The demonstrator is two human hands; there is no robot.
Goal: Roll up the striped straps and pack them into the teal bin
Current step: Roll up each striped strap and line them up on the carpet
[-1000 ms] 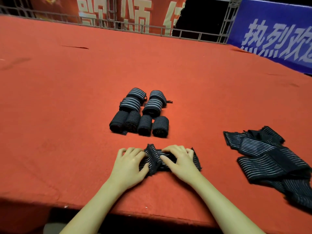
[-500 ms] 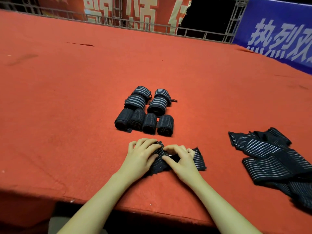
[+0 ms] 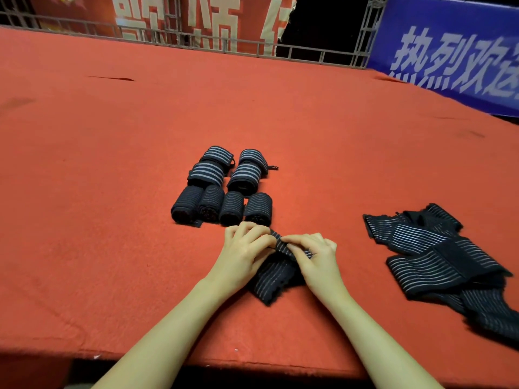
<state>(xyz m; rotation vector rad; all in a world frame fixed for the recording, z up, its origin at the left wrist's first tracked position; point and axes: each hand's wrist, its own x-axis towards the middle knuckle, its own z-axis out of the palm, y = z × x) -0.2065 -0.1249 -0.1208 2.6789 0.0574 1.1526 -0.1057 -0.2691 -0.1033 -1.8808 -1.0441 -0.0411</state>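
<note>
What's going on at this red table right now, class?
A person is rolling a dark striped strap on the red table. The left hand and right hand both pinch its far end, where the roll is starting; the rest lies flat toward the person. Eight finished rolls sit grouped just beyond the hands. A pile of unrolled straps waits to the right. No teal bin is in view.

Red carpet [image 3: 112, 164], metal railing [image 3: 196, 42], blue banner [image 3: 449, 51] (white lettering).
</note>
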